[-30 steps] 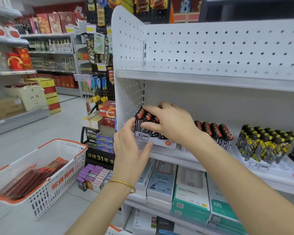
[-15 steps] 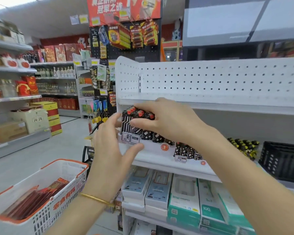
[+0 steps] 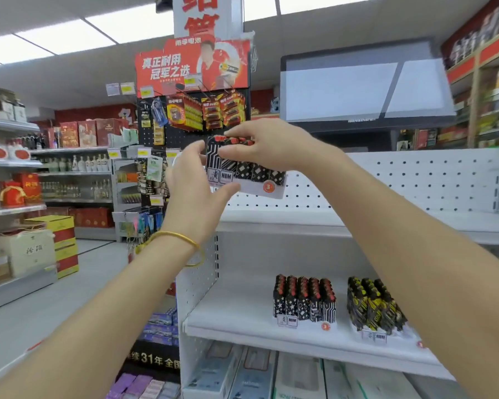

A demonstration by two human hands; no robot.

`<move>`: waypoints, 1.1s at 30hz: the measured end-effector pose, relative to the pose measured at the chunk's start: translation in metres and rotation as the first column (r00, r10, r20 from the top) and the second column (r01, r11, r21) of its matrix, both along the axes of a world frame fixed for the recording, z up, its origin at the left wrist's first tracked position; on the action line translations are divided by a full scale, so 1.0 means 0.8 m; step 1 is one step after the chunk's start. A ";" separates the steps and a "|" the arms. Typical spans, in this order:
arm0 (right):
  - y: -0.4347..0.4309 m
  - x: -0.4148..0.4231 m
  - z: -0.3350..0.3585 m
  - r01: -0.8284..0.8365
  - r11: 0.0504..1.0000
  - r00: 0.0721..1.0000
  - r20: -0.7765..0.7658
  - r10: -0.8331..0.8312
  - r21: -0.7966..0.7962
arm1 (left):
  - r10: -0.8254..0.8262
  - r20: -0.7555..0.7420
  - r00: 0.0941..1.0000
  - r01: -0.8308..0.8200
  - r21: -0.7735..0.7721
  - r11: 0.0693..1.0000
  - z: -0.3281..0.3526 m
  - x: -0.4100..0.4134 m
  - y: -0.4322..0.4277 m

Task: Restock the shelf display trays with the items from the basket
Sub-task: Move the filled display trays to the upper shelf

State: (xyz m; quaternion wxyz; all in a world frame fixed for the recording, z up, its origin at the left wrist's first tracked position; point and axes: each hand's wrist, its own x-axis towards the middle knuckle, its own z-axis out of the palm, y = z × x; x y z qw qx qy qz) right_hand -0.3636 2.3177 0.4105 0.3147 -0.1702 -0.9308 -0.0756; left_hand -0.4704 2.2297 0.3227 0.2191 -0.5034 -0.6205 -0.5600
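I hold a white display tray (image 3: 267, 189) of black-and-white patterned lighters with red tops (image 3: 244, 168) up in the air, above the top white shelf (image 3: 271, 218). My left hand (image 3: 192, 187) grips its left end, thumb under the front lip. My right hand (image 3: 267, 145) grips the lighters from above. On the middle shelf (image 3: 231, 315) stand a tray of similar red-topped lighters (image 3: 304, 300) and a tray of yellow-and-black lighters (image 3: 373, 305). The basket is out of view.
The white pegboard shelving unit (image 3: 415, 180) fills the right. Boxed goods (image 3: 242, 372) lie on the lower shelf. A battery display rack (image 3: 193, 110) stands behind the held tray. Shelves with bottles and boxes (image 3: 69, 165) line the aisle at left.
Both hands have lifted the lighter tray off the middle shelf and raised it above the top shelf. The view has tilted upward and the basket has left the frame.
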 end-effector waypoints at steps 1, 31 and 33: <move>0.012 -0.005 0.002 0.003 1.000 1.000 0.011 -0.002 -0.007 | 0.010 0.005 1.000 -0.010 -0.021 1.000 0.003 -0.004 0.012; 0.098 -0.089 -0.050 0.073 0.984 0.984 0.169 -0.045 -0.161 | 0.367 -0.450 0.814 -0.505 -0.237 0.830 -0.062 -0.071 0.050; 0.099 -0.075 -0.048 0.030 0.962 0.994 0.114 0.001 -0.270 | 0.354 -0.464 0.812 -0.477 -0.178 0.860 -0.073 -0.078 0.053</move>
